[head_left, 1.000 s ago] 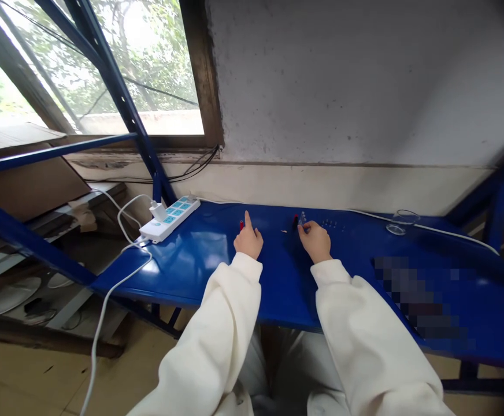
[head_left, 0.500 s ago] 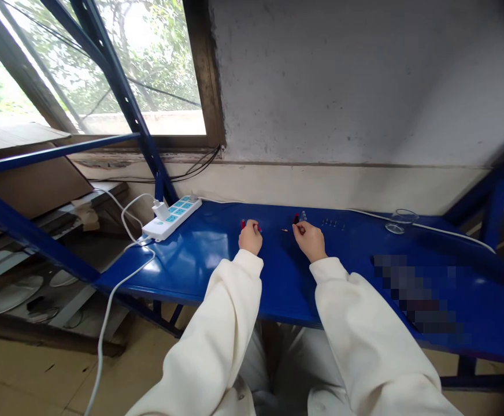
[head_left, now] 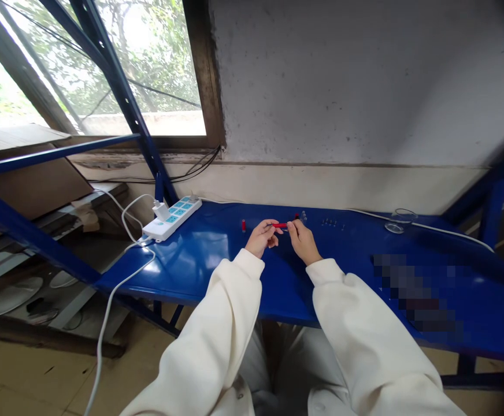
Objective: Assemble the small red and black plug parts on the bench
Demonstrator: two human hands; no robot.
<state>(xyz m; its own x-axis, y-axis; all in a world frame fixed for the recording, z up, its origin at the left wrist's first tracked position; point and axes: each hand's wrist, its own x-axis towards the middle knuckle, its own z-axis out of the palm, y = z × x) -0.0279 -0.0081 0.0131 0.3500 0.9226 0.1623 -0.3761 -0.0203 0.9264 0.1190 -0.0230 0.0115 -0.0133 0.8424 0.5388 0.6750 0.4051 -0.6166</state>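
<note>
Over the middle of the blue table, a slim red pen-like piece [head_left: 281,225] spans between my two hands. My left hand [head_left: 263,237] pinches its left end, from which a thin dark tip seems to stick out. The thumb and fingers of my right hand [head_left: 302,239] close on its right end; whatever else they hold is hidden. A short red cylinder [head_left: 243,226] stands on the table left of my left hand. Just beyond my right hand are a small red and black piece [head_left: 296,216], partly covered, and some small clear pieces [head_left: 303,217].
Several tiny pieces [head_left: 330,222] lie in a row at the back of the blue table [head_left: 217,271]. A clear round dish [head_left: 395,227] sits at the back right, by a white cable. At left is a white power strip [head_left: 171,218]. A blurred-out dark object [head_left: 417,294] lies at right.
My left hand has moved right, away from the red cylinder, bringing the red pen-like piece to my right hand. My right hand has shifted slightly left and now grips its other end.
</note>
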